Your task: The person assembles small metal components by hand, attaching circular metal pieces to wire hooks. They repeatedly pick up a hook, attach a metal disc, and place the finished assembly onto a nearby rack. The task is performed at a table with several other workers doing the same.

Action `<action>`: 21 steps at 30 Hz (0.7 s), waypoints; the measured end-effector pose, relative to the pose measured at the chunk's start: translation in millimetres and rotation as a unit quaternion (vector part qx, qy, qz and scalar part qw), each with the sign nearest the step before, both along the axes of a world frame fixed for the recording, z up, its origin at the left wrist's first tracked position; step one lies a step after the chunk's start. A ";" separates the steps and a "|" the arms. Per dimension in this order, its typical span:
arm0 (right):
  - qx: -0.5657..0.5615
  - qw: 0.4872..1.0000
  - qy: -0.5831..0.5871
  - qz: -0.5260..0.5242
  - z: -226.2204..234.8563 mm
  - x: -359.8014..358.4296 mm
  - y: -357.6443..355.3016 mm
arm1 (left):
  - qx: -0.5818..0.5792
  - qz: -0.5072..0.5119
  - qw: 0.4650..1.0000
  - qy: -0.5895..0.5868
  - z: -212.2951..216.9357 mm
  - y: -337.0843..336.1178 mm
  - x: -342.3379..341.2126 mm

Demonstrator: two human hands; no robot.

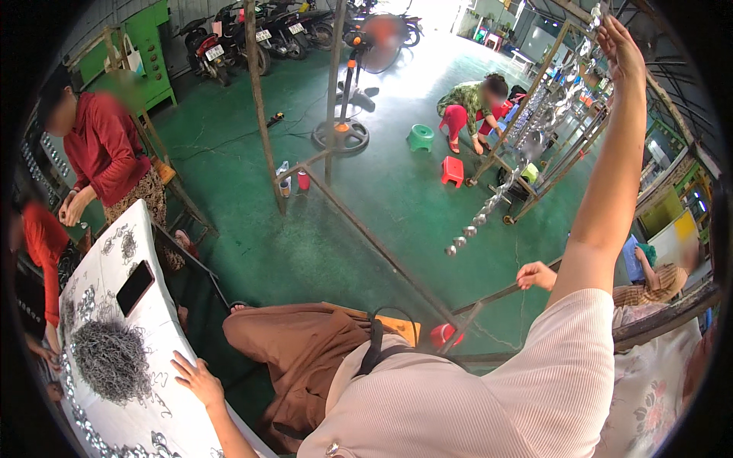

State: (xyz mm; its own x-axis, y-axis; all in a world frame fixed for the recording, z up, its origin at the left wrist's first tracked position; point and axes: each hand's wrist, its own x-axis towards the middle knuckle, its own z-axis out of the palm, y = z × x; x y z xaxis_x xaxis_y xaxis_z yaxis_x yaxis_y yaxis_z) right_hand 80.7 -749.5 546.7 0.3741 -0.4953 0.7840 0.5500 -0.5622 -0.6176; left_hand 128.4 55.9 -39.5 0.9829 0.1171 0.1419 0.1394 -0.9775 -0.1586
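My right arm is stretched up to the far right, and my right hand (622,49) is closed at the top of a long strand of shiny silver pieces (500,189). The strand slants down toward the middle of the view, its lower end hanging above the green floor. At the lower left, my left hand (198,382) lies open on the white-covered table (164,320), fingers spread. Nearest to it is a tangled heap of grey wire hooks (113,360), with a few loose hooks between. Silver pieces (95,439) line the table's left side.
A dark phone (136,288) lies on the table. Two people in red stand at its far left. Metal frame bars (366,240) cross ahead. Another person's hand (537,275) shows behind my right arm. Beyond are stools (452,172), a crouching person (466,107), a fan (343,136) and parked motorbikes.
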 end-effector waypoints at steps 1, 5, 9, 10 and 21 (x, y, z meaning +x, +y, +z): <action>0.018 1.000 -0.004 -0.017 -6.5 -4.8 14.1 | -0.004 0.006 1.000 0.006 0.2 0.6 -0.8; 0.035 0.997 -0.001 -0.068 2.4 -28.8 22.1 | -0.037 0.012 0.999 -0.012 -10.2 2.0 2.9; 0.036 0.998 -0.033 -0.034 3.6 -38.0 37.3 | -0.026 0.007 0.999 -0.046 -25.9 12.4 4.5; 0.031 0.998 -0.038 -0.036 6.5 -40.1 39.7 | -0.019 0.002 0.998 -0.055 -22.8 9.8 4.1; 0.006 0.995 -0.069 -0.069 27.1 -24.4 46.8 | -0.035 0.001 0.997 -0.064 -24.1 15.4 0.8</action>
